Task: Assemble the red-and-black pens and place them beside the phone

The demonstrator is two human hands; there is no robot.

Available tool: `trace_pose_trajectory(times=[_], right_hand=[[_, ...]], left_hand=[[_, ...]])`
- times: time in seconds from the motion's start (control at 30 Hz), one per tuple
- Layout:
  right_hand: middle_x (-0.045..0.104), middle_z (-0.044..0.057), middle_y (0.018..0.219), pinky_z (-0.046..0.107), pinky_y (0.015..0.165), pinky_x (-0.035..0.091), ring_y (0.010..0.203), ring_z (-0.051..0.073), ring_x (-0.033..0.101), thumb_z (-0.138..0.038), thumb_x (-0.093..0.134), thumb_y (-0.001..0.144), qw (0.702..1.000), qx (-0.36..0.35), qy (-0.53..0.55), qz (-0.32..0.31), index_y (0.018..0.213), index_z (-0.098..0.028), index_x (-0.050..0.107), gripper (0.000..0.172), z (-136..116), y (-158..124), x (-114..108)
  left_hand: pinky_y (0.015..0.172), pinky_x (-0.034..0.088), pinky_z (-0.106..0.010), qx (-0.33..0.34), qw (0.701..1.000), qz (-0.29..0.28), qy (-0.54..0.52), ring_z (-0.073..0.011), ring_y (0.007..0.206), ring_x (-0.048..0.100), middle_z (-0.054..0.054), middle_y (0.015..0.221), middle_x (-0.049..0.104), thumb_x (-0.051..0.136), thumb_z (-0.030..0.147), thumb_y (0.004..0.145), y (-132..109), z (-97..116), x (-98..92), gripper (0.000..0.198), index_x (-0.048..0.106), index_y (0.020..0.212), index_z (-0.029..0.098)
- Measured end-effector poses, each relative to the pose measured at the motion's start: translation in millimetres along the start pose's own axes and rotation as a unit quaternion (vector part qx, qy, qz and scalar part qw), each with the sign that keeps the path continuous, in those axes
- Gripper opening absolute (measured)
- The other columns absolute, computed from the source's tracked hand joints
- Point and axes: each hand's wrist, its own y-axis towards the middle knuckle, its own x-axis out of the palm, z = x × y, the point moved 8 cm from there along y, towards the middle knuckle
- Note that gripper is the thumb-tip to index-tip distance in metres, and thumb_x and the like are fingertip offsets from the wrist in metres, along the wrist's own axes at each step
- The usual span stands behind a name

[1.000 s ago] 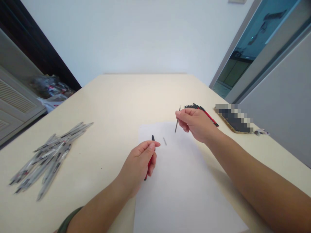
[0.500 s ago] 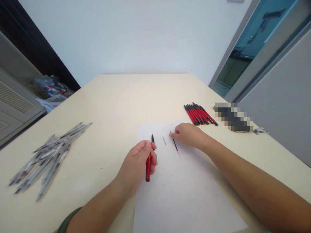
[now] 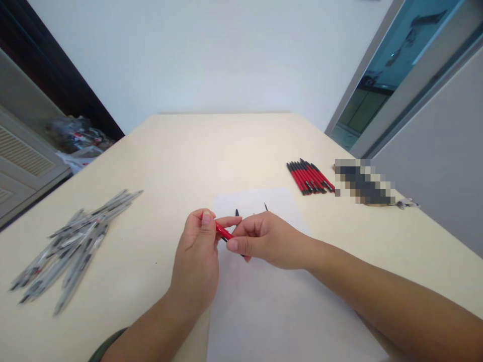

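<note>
A red pen barrel (image 3: 223, 231) is held between my two hands above a white sheet of paper (image 3: 256, 311). My left hand (image 3: 199, 246) is closed around its upper left end. My right hand (image 3: 264, 239) pinches its lower right end between thumb and fingers. A black pen tip piece (image 3: 237, 212) lies on the paper just beyond the hands. The end of a thin dark refill (image 3: 265, 206) shows past my right hand, which hides the rest of it. The small grey piece near it is almost fully covered.
Loose grey pens (image 3: 71, 246) lie in a pile on the table's left side. A row of red and black pens (image 3: 309, 177) lies at the right, beside a blurred-out object (image 3: 366, 183) with a keyring. A wall closes off the back.
My right hand has left the refill, leaving it on the paper, and come left to grip the red barrel. My left hand has shifted up and left, and the barrel now slants.
</note>
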Motion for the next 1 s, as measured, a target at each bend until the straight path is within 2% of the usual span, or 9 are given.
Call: trace_pose_trajectory(times=[0.13, 0.23, 0.33, 0.47, 0.63, 0.7, 0.77, 0.83, 1.0], right_hand=[[0.052, -0.001, 0.056, 0.019, 0.044, 0.029, 0.047, 0.006, 0.038, -0.04, 0.054, 0.07, 1.0, -0.005, 0.021, 0.015, 0.063, -0.014, 0.055, 0.027, -2.5, 2.8, -9.6], [0.054, 0.0, 0.056, 0.02, 0.043, 0.026, 0.045, 0.005, 0.036, -0.043, 0.053, 0.07, 0.996, -0.002, -0.016, 0.086, 0.067, -0.014, 0.058, 0.029, -10.3, -1.0, -38.8], [0.054, 0.0, 0.054, 0.021, 0.043, 0.026, 0.043, 0.006, 0.035, -0.044, 0.051, 0.07, 0.976, 0.023, -0.128, 0.172, 0.064, -0.014, 0.059, 0.031, -14.1, -13.5, -76.7], [0.058, 0.002, 0.055, 0.023, 0.044, 0.027, 0.044, 0.008, 0.041, -0.046, 0.046, 0.072, 0.924, 0.118, -0.293, 0.214, 0.06, -0.016, 0.058, 0.035, 7.1, -32.8, -109.9], [0.058, 0.006, 0.06, 0.025, 0.048, 0.027, 0.054, 0.015, 0.049, -0.04, 0.041, 0.074, 0.831, 0.174, -0.481, 0.221, 0.056, -0.018, 0.056, 0.033, 34.3, -41.5, -117.2], [0.058, 0.007, 0.062, 0.026, 0.047, 0.026, 0.055, 0.016, 0.049, -0.041, 0.041, 0.073, 0.804, 0.193, -0.521, 0.212, 0.056, -0.018, 0.057, 0.033, 40.1, -41.4, -114.9], [0.058, 0.007, 0.061, 0.026, 0.047, 0.025, 0.053, 0.016, 0.048, -0.047, 0.04, 0.073, 0.804, 0.202, -0.525, 0.192, 0.056, -0.018, 0.057, 0.038, 43.7, -40.7, -112.5], [0.057, 0.006, 0.059, 0.026, 0.047, 0.025, 0.052, 0.015, 0.048, -0.056, 0.035, 0.074, 0.818, 0.199, -0.508, 0.182, 0.056, -0.018, 0.056, 0.047, 44.3, -41.1, -113.9], [0.055, 0.005, 0.056, 0.025, 0.05, 0.026, 0.053, 0.014, 0.047, -0.057, 0.025, 0.078, 0.833, 0.151, -0.477, 0.234, 0.054, -0.017, 0.053, 0.054, 38.9, -47.4, -136.4]], left_hand=[[0.063, 0.043, -0.03, 0.003, 1.0, -0.012, -0.019, -0.0168, 0.075, 0.056, -0.005, 0.088, 0.063, 0.043, 0.047, 0.078, 1.1, 0.2, 4.0, 0.03, 0.045, 0.096, 0.022], [0.07, 0.042, -0.031, 0.001, 1.0, 0.001, -0.018, -0.0168, 0.085, 0.054, -0.005, 0.093, 0.06, 0.039, 0.046, 0.08, 6.1, -4.1, 1.1, 0.033, 0.045, 0.103, 0.023], [0.074, 0.041, -0.03, -0.009, 0.999, 0.045, -0.001, -0.0165, 0.087, 0.052, -0.004, 0.09, 0.058, 0.042, 0.047, 0.078, 12.4, -11.6, -9.0, 0.033, 0.048, 0.1, 0.023], [0.078, 0.039, -0.032, -0.037, 0.997, 0.065, -0.011, -0.0173, 0.09, 0.051, -0.004, 0.088, 0.055, 0.044, 0.047, 0.076, 18.0, -21.9, -15.5, 0.033, 0.049, 0.095, 0.021], [0.082, 0.037, -0.034, -0.06, 0.996, 0.058, -0.032, -0.0177, 0.091, 0.05, -0.005, 0.087, 0.054, 0.046, 0.048, 0.075, 19.3, -27.4, -14.5, 0.034, 0.049, 0.095, 0.02], [0.082, 0.037, -0.034, -0.061, 0.996, 0.056, -0.032, -0.0179, 0.092, 0.05, -0.005, 0.087, 0.054, 0.046, 0.048, 0.075, 19.0, -27.1, -13.9, 0.035, 0.05, 0.096, 0.02], [0.081, 0.037, -0.034, -0.061, 0.996, 0.056, -0.029, -0.0181, 0.092, 0.05, -0.005, 0.087, 0.054, 0.046, 0.048, 0.074, 18.8, -26.6, -13.6, 0.036, 0.05, 0.096, 0.02], [0.081, 0.037, -0.034, -0.063, 0.996, 0.055, -0.025, -0.0181, 0.092, 0.05, -0.005, 0.087, 0.054, 0.046, 0.048, 0.075, 18.8, -26.5, -13.2, 0.036, 0.05, 0.096, 0.02], [0.08, 0.037, -0.033, -0.067, 0.996, 0.056, -0.015, -0.0171, 0.09, 0.05, -0.004, 0.085, 0.054, 0.045, 0.047, 0.076, 19.0, -26.2, -12.2, 0.033, 0.05, 0.094, 0.021]])
